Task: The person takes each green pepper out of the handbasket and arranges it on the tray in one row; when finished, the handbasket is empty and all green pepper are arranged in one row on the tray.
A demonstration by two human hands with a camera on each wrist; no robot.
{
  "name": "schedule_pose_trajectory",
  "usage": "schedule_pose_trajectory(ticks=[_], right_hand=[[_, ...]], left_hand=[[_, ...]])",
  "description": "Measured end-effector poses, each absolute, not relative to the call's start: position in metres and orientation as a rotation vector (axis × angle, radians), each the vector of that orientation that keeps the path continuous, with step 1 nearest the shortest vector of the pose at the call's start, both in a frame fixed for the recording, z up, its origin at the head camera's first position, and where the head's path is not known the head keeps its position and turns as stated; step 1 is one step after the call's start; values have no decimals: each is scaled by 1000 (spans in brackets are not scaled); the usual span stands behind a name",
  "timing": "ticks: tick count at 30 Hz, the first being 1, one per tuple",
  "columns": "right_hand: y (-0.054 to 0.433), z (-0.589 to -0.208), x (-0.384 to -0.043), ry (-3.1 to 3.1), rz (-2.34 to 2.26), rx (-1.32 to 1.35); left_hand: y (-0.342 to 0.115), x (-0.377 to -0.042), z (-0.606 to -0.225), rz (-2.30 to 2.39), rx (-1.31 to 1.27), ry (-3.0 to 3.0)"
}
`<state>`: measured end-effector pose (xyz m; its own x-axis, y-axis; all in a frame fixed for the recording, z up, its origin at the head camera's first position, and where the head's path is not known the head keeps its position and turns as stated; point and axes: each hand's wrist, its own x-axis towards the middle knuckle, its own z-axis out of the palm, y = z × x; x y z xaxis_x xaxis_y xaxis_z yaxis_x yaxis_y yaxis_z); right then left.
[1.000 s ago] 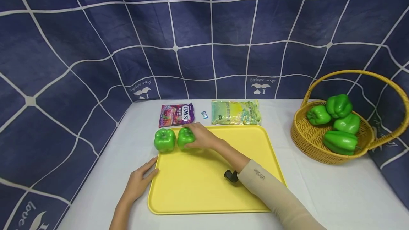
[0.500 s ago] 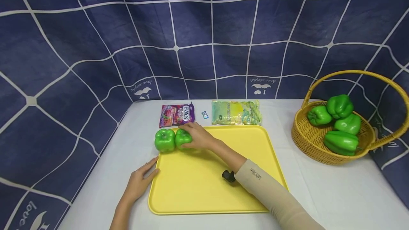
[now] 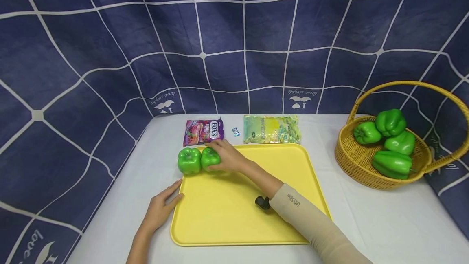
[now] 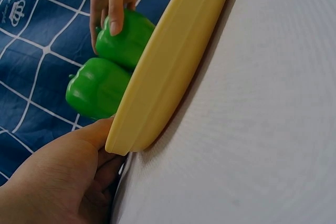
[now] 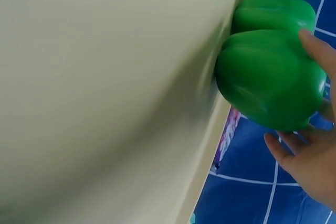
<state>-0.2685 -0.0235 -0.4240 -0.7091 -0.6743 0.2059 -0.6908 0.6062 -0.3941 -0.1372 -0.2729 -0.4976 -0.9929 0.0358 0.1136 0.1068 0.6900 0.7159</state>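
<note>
My right hand (image 3: 227,157) grips a green bell pepper (image 3: 209,159), thumb on its near side and fingers around the back. That pepper stands in the far left part of the yellow tray (image 3: 234,215), snug against a second green bell pepper (image 3: 189,160) in the corner. Both peppers also show in the right wrist view, the gripped pepper (image 5: 268,77) being the nearer. My left hand (image 3: 160,206) rests at the tray's left edge with its fingers loosely extended. In the left wrist view, the left hand (image 4: 58,171) touches the tray's rim (image 4: 119,129).
A wicker basket (image 3: 346,162) with a tall handle stands at the right, holding several green bell peppers (image 3: 393,164). Behind the tray lie a purple candy bag (image 3: 203,131), a small blue wrapped sweet (image 3: 235,132) and a yellow-green packet (image 3: 272,129). A blue checked cloth (image 3: 271,27) hangs behind.
My right hand has shifted the gripped pepper slightly left, closing the small gap to the corner pepper, and is still over the last half second. The left hand has stayed at the tray's edge.
</note>
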Motion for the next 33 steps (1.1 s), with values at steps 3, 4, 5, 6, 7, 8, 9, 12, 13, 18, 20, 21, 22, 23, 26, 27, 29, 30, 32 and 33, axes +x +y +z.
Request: schedule_pose_trajectory(ticks=[3, 4, 5, 6, 7, 8, 9, 12, 13, 18, 20, 21, 22, 23, 26, 27, 29, 30, 32, 33], right_hand=[[-21, -425, -269, -2775, 715, 1188], [-20, -425, -268, -2773, 723, 1185], [-19, -424, -268, -2770, 740, 1183], [-17, -424, -267, -2766, 757, 1178], [-14, -423, -266, -2759, 785, 1172], [-10, -422, -265, -2754, 818, 1166], [-7, -420, -264, -2745, 857, 1162], [12, -416, -261, -2702, 944, 1156], [21, -414, -259, -2688, 972, 1149], [77, -406, -253, -2629, 1072, 1052], [105, -402, -250, -2617, 1096, 977], [119, -401, -248, -2611, 1095, 937], [133, -399, -247, -2606, 1087, 896], [148, -398, -246, -2592, 1076, 861], [190, -396, -241, -2558, 1034, 745], [204, -396, -239, -2547, 1028, 707], [229, -396, -235, -2534, 1029, 620], [242, -397, -233, -2533, 1020, 567], [264, -396, -229, -2533, 1006, 456], [275, -395, -227, -2535, 998, 393]], left_hand=[[-273, -137, -497, -1190, -125, -2801], [-273, -137, -497, -1189, -124, -2799], [-273, -137, -497, -1188, -126, -2798], [-273, -137, -498, -1186, -128, -2796], [-273, -137, -498, -1187, -128, -2794], [-273, -137, -498, -1188, -127, -2793], [-274, -137, -498, -1185, -127, -2794], [-274, -137, -499, -1188, -123, -2794], [-274, -138, -499, -1191, -119, -2799], [-273, -137, -498, -1202, -101, -2815], [-273, -137, -498, -1201, -98, -2817], [-273, -137, -498, -1199, -97, -2817], [-273, -136, -498, -1201, -95, -2816], [-273, -136, -498, -1202, -94, -2816], [-273, -136, -498, -1195, -90, -2824], [-273, -136, -499, -1195, -88, -2825], [-273, -137, -499, -1192, -87, -2829], [-273, -137, -499, -1191, -85, -2831], [-273, -137, -499, -1192, -90, -2830], [-273, -138, -499, -1199, -96, -2825]])
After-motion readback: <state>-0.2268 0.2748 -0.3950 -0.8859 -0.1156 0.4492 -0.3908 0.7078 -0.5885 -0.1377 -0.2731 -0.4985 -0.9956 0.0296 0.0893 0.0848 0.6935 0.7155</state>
